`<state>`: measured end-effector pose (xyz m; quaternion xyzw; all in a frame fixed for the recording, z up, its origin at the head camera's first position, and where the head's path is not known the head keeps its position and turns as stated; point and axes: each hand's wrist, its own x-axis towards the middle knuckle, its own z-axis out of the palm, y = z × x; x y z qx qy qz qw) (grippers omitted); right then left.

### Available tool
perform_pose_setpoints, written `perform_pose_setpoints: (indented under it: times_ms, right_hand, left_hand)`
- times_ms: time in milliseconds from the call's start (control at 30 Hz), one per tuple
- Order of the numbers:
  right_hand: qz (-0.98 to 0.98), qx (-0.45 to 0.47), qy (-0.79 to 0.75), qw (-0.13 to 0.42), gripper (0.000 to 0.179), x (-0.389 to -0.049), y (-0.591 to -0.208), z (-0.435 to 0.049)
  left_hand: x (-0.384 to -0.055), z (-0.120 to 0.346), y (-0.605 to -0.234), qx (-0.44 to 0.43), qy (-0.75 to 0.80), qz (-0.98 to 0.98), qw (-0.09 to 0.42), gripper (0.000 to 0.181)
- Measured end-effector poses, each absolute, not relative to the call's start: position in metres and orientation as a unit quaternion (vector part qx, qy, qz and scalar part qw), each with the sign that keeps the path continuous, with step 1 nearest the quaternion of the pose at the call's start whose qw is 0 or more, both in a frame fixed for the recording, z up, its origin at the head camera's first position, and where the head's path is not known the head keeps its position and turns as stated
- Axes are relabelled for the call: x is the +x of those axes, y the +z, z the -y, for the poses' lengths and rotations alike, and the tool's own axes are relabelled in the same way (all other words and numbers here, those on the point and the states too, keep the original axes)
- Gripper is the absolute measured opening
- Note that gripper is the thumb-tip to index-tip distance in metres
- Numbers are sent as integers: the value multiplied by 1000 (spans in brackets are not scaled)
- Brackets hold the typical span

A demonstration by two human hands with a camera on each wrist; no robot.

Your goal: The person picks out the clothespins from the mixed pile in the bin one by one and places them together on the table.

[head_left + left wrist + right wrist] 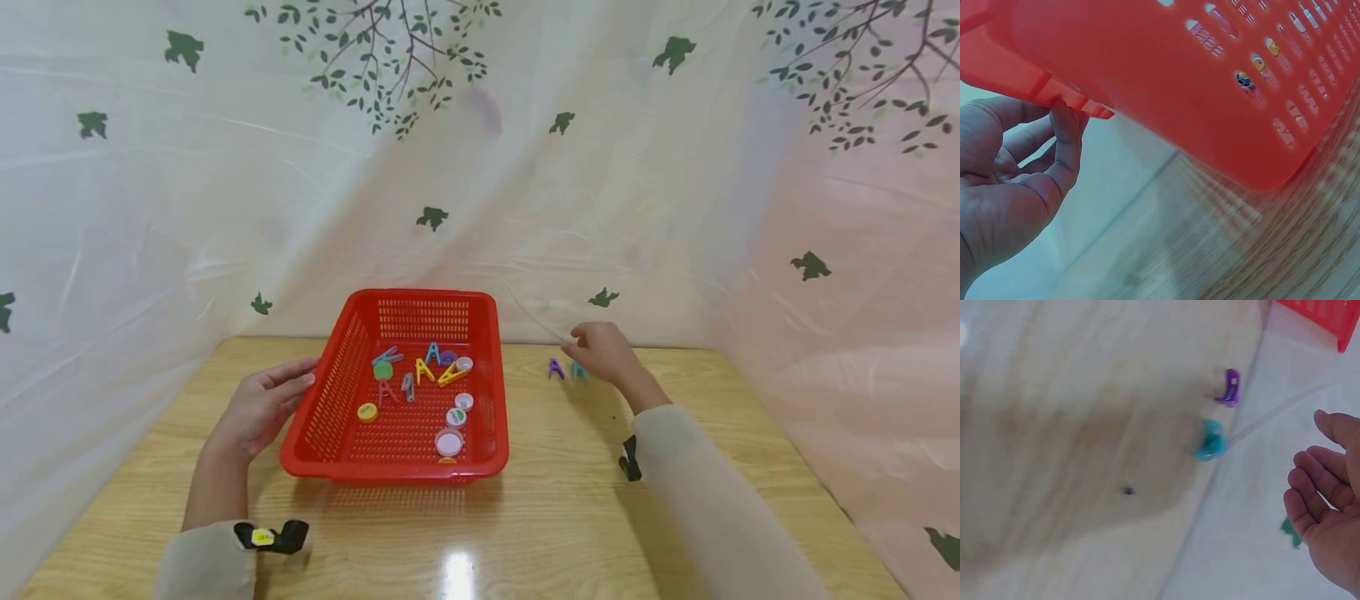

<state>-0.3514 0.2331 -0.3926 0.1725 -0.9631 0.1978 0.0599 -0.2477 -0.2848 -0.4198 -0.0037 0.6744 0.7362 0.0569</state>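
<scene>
The left hand grips the left rim of a red basket, left of centre at the table. Coloured clips and round caps lie inside. The right hand, fingers loosely curved and holding nothing, hovers near a blue clip at the table's far right, a purple clip just left of it

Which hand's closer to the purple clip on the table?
Right. The right hand hovers just right of the purple clip, not touching it; the left hand is farther off, holding the left side of the red basket.
</scene>
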Motion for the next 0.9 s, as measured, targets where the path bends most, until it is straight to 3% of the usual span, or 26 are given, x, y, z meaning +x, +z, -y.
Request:
perform_pose_setpoints:
  times_ms: [467,900]
  right_hand:
    - [955,230,174,63,42,-348,-350,-175]
    - [956,230,172,61,39,-343,-343,-122]
  left_hand:
    - [-247,282,-417,-1,731,-679,59,60]
    - [-247,284,-416,1,734,-677,60,59]
